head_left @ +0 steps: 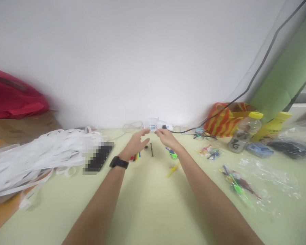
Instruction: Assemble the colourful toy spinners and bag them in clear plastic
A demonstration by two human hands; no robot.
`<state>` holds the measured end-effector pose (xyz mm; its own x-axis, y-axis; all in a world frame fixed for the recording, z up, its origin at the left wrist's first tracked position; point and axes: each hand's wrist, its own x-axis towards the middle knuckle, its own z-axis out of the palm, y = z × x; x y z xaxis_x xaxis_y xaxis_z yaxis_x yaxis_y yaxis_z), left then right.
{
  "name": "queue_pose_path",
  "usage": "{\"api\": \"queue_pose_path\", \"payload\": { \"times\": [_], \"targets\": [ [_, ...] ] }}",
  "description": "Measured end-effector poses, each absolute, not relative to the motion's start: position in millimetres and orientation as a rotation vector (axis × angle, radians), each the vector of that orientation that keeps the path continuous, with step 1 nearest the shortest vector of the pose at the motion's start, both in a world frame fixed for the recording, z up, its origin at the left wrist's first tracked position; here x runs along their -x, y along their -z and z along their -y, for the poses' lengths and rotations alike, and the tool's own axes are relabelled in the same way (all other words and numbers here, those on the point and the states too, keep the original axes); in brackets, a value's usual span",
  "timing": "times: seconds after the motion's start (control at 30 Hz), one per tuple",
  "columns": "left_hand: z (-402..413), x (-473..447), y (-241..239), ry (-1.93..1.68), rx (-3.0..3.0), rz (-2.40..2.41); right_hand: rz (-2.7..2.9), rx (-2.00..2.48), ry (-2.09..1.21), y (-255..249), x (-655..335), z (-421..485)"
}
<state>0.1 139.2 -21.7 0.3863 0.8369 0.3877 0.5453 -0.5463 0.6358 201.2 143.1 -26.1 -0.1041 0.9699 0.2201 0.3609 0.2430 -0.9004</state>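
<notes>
My left hand (pixel 135 144), with a black watch (pixel 119 162) on its wrist, is raised over the table. Its thumb and fingers are apart and hold nothing visible. Close beside it, my right hand (pixel 166 136) has its fingers pinched together; whatever is in the pinch is too small to make out. Below and between the hands lie a thin dark rod (pixel 151 150) and a small dark round piece (pixel 146 147). Several coloured pieces (pixel 136 157) lie partly hidden by my left hand. Near my right forearm are a blue and green plastic piece (pixel 172 153) and a yellow piece (pixel 172 169).
White strips (pixel 46 153) and a black flat object (pixel 100 157) lie left. Right are bagged coloured pieces (pixel 238 187), glasses (pixel 205 137), a clear bottle (pixel 244 132), a yellow bottle (pixel 272 127) and a striped bag (pixel 224 117). A dark cable (pixel 261 64) runs down behind.
</notes>
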Motion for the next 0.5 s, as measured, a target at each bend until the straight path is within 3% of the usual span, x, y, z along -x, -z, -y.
{"api": "queue_pose_path", "payload": {
  "times": [0.23, 0.5],
  "targets": [
    [-131, -13, -2, -1.11, -2.079, -1.001, 1.37, 1.013, -1.257, 23, -173, -139],
    [-127, -5, -10, -1.079, -2.187, -1.042, 1.337, 0.955, -1.344, 13, -186, -131]
  ]
}}
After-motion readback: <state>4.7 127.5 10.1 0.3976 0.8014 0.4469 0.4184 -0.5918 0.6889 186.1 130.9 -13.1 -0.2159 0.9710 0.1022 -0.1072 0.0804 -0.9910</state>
